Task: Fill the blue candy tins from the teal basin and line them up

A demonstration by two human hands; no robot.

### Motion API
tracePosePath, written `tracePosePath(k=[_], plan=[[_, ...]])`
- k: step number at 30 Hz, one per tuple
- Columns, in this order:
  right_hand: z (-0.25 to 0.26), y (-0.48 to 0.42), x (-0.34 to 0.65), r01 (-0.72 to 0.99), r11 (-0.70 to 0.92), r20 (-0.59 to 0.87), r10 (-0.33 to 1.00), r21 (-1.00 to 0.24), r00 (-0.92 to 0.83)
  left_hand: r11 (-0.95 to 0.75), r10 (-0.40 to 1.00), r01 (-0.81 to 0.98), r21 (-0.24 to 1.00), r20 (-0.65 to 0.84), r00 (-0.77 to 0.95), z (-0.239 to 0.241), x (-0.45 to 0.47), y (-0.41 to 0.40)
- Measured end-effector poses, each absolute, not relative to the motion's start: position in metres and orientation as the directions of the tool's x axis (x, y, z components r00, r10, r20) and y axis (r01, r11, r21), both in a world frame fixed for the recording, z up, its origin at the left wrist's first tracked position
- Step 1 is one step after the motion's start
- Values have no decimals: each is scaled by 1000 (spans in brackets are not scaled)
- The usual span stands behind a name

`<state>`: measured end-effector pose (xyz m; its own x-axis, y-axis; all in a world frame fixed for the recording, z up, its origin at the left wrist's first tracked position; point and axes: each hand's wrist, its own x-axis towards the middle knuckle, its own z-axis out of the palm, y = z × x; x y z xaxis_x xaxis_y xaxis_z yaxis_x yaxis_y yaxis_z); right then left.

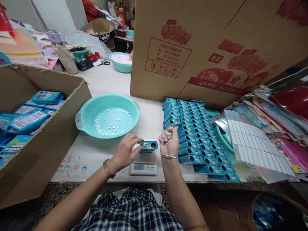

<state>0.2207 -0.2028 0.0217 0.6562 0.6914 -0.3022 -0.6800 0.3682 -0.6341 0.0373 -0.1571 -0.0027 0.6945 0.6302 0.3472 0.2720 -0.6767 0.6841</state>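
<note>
left hand (124, 151) pinching blue box (146, 146) between thumb and fingers, over white scale (143, 168); cannot tell if resting on it. teal basin (84, 110) beyond, scattered white pellets (103, 131) inside. right hand (170, 142) curled around few pellets, near box. box rows (196, 138) to right.

Soft light, apparently from overhead, leaves the table (93, 162) bright around the basin (107, 102), with a mild sheen inside it, while the box (31, 170) wall left of it and the floor (67, 194) below sink into shadow. Wide-lens distortion tilts and stretches the carton (207, 35) right of the basin, smearing its farthest print; nearer, the held pack's (149, 146) lettering is slightly soft.
</note>
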Motion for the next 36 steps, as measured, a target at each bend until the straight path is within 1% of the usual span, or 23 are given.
tracePosePath(k=[3,6,12,17,21,24,28,30,32,36], plan=[[20,-199,213,-613,369,-267,661,-698,701,-693,611,278,665,337,716,-4,44,-158],[17,-198,208,-579,370,-246,647,-726,722,-701,605,297,649,319,730,-4,48,-158],[12,-197,203,-530,359,-226,622,-769,749,-713,597,286,640,341,726,-8,51,-156],[11,-198,204,-543,351,-231,636,-763,736,-735,574,273,620,354,739,-7,53,-155],[17,-202,212,-610,338,-273,669,-717,692,-759,542,270,592,346,765,-4,58,-156],[24,-206,219,-631,348,-271,686,-693,676,-799,496,260,543,350,794,-2,68,-158],[28,-210,223,-622,348,-264,683,-702,681,-834,425,214,508,345,837,0,90,-161],[28,-210,222,-634,344,-275,686,-693,673,-827,417,198,526,340,843,1,96,-161],[26,-211,219,-654,341,-291,692,-675,661,-790,459,189,583,358,813,1,95,-159],[22,-209,211,-658,329,-318,676,-677,665,-657,652,204,726,411,636,1,75,-149]])
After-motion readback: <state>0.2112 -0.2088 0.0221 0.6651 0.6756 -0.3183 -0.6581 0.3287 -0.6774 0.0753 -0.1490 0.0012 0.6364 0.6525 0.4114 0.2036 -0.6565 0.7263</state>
